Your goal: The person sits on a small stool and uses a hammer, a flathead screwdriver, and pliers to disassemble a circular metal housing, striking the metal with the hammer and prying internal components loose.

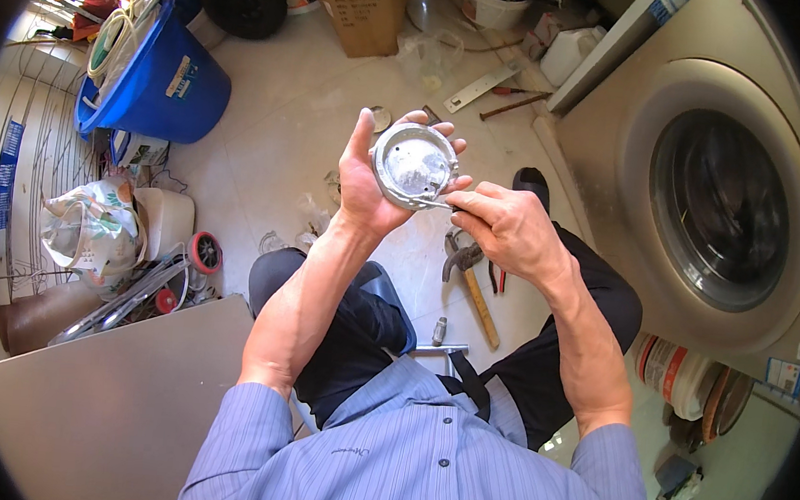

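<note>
A round metal disc (pixel 414 166) is gripped in the left hand (pixel 367 186), thumb up along its 9 o'clock edge and the fingers curled round the back, tips peeking out at the 1 to 3 o'clock rim. So the disc is held up in mid-air, roughly centre frame, above the knees, face turned toward the camera. At the disc's 5 o'clock edge a thin metal tool (pixel 434 200) is pinched between thumb and forefinger of the right hand (pixel 507 228), fingers pressed together tight on it; the tool's tip is laid right against the rim. What kind of tool exactly can't be told, it's too small.

Below the hands, on the pale tiled floor (pixel 288 119), a wooden-handled hammer (pixel 474 289) is seen at about 5 o'clock from the disc, with red-handled pliers (pixel 495 278) just beside it. A small metal stool (pixel 430 345) is tucked between the legs.

Further out: a washing machine (pixel 705 199) fills the 3 o'clock side, a blue bucket (pixel 155 76) stuffed with cables sits at 10 o'clock, a cardboard box (pixel 363 7) at 12, and a white jug (pixel 566 54) near 1 o'clock. A crumpled plastic bag (pixel 92 226) and a little red wheel (pixel 204 252) are parked at 9 o'clock, with a grey board (pixel 106 405) at 7.
</note>
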Demonstrator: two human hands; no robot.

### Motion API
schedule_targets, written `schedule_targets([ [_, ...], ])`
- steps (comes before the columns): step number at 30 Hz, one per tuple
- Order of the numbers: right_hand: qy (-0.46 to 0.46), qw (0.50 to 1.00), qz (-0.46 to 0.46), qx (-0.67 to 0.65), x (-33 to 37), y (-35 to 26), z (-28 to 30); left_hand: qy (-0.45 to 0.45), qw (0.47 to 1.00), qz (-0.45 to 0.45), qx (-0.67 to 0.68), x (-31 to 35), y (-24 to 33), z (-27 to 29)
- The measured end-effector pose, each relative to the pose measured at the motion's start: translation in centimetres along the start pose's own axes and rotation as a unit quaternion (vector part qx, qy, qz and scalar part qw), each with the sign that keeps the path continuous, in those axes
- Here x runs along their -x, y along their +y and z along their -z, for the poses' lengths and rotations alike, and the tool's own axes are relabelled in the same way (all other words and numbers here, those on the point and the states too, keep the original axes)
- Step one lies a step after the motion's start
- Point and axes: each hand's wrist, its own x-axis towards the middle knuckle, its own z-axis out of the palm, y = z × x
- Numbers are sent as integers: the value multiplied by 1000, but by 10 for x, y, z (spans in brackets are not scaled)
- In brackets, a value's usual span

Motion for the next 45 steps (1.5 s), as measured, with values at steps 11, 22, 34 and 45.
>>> schedule_targets([
  [11, -79, 991, 26, 101, -11, -1, 8, 32, 993, -23, -113, -6, -9, 10],
  [22, -1, 995, -53, 88, 4, -18, -29, 49, 996, -69, -36, -7, 2, 13],
  [34, -53, 984, 47, 163, -21, -5, 7, -17, 993, -8, -118, -17, 8, 4],
  [45, -78, 993, -11, 88, 4, -1, -19, 46, 985, -30, -164, -6, -7, 17],
])
